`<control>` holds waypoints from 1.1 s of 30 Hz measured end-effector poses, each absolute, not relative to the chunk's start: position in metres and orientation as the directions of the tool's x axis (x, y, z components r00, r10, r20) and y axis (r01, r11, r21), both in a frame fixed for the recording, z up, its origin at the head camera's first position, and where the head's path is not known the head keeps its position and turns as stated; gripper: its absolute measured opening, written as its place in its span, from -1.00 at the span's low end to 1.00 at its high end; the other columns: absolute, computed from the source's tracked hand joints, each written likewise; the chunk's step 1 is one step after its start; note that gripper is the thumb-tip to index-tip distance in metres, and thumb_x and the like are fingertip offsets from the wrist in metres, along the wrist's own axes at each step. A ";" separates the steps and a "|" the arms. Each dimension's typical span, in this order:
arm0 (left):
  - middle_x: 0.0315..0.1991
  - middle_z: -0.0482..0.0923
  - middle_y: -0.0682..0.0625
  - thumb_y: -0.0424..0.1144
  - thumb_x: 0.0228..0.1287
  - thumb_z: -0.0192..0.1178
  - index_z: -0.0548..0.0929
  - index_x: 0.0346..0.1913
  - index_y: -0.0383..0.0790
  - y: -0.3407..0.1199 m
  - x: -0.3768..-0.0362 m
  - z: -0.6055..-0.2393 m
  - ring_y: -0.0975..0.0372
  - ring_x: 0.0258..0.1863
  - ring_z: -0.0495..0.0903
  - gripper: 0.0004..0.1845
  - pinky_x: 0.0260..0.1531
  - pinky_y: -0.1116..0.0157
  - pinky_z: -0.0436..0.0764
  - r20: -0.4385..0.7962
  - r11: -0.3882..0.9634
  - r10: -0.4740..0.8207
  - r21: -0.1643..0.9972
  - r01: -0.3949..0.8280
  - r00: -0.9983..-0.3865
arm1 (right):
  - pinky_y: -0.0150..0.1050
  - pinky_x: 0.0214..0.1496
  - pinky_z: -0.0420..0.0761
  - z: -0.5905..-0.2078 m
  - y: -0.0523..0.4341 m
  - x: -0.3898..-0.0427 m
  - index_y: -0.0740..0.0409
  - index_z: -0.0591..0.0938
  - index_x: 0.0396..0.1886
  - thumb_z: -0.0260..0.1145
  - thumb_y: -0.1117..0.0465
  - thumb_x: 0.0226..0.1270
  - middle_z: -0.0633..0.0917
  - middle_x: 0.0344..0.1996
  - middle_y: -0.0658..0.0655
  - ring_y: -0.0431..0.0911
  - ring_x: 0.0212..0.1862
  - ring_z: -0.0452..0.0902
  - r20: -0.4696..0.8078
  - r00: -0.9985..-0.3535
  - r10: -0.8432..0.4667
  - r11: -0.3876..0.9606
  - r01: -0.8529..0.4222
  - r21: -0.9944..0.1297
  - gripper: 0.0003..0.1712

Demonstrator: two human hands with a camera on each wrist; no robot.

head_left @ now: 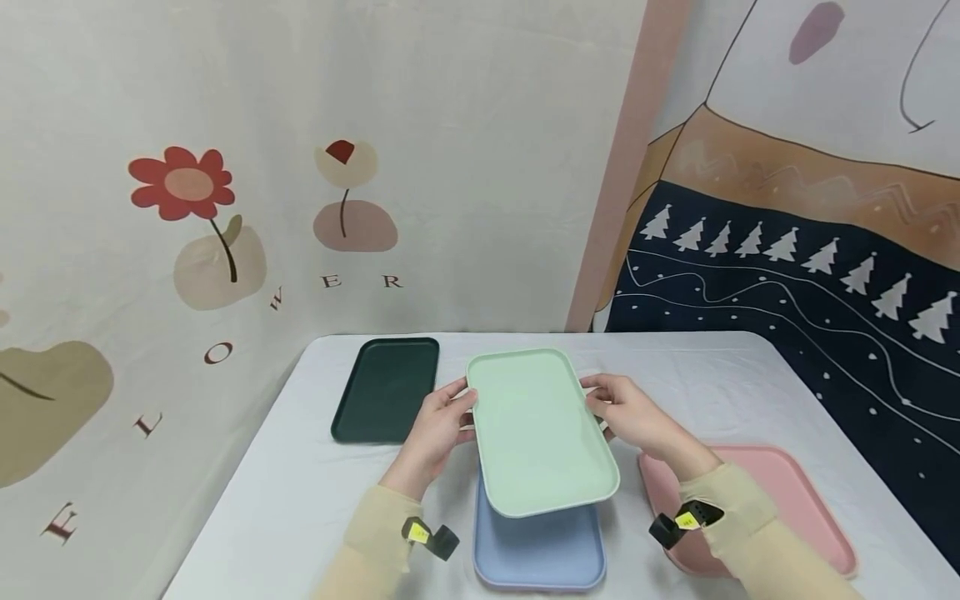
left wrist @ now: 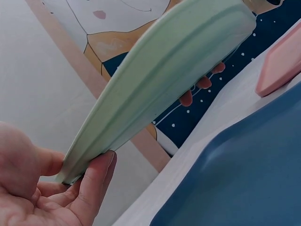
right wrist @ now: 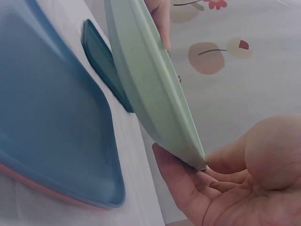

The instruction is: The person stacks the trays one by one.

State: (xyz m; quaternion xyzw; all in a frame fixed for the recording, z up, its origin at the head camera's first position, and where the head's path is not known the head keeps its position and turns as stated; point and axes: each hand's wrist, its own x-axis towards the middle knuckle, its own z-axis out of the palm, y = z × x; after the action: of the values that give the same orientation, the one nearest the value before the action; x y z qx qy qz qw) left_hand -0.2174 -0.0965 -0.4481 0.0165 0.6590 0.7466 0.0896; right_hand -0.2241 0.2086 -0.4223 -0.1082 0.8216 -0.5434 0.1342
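Observation:
A light green tray is lifted above the table, held by both long edges. My left hand grips its left edge, thumb on top and fingers under the rim. My right hand grips the right edge the same way, fingers beneath the green tray. Below it a blue tray lies on the table, seen also as the blue tray in the left wrist view and the blue tray in the right wrist view.
A dark green tray lies at the back left of the white table. A pink tray sits at the right under my forearm. Printed cloth backdrops hang close behind and to the right of the table.

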 end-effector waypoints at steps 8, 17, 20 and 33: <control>-0.14 0.72 -0.15 -0.25 0.67 0.08 0.30 0.59 -0.39 -0.098 -0.217 -0.450 0.19 -0.26 0.72 -0.43 -0.23 0.26 0.72 -0.115 -0.080 0.142 0.989 -0.127 -0.983 | -0.02 -0.27 0.77 -0.421 0.208 -0.212 0.52 0.34 0.48 0.08 0.36 0.68 0.68 0.02 0.32 0.03 -0.10 0.70 -0.098 -0.941 -0.325 0.384 -0.037 -0.923 -0.50; -0.14 0.74 -0.13 -0.22 0.67 0.09 0.33 0.60 -0.31 -0.099 -0.219 -0.456 0.16 -0.23 0.73 -0.43 -0.23 0.25 0.72 -0.129 -0.029 0.150 0.991 -0.134 -0.980 | -0.01 -0.34 0.78 -0.428 0.208 -0.204 0.54 0.33 0.43 0.09 0.41 0.66 0.67 -0.09 0.30 0.04 -0.16 0.69 -0.089 -0.941 -0.326 0.335 -0.027 -0.942 -0.53; -0.10 0.75 -0.13 -0.21 0.68 0.10 0.36 0.60 -0.26 -0.099 -0.219 -0.459 0.14 -0.19 0.75 -0.45 -0.20 0.22 0.74 -0.136 0.006 0.143 0.991 -0.137 -0.980 | -0.01 -0.35 0.78 -0.429 0.207 -0.202 0.54 0.33 0.43 0.09 0.43 0.65 0.65 -0.12 0.30 0.04 -0.18 0.68 -0.100 -0.941 -0.323 0.322 -0.010 -0.947 -0.54; -0.08 0.74 -0.15 -0.26 0.66 0.12 0.35 0.60 -0.30 -0.099 -0.219 -0.463 0.10 -0.14 0.76 -0.44 -0.20 0.15 0.78 -0.133 0.144 0.137 0.983 -0.113 -0.982 | 0.00 -0.37 0.78 -0.434 0.205 -0.193 0.53 0.37 0.33 0.11 0.46 0.61 0.61 -0.20 0.29 0.04 -0.26 0.67 -0.143 -0.944 -0.297 0.336 0.037 -0.941 -0.60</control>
State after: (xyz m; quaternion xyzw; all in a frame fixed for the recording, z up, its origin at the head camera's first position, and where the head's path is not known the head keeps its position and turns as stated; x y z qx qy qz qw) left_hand -0.2188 -0.0985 -0.4632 0.0080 0.7503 0.6541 0.0957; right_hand -0.1930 0.2048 -0.4342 -0.0809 0.8040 -0.5706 0.1465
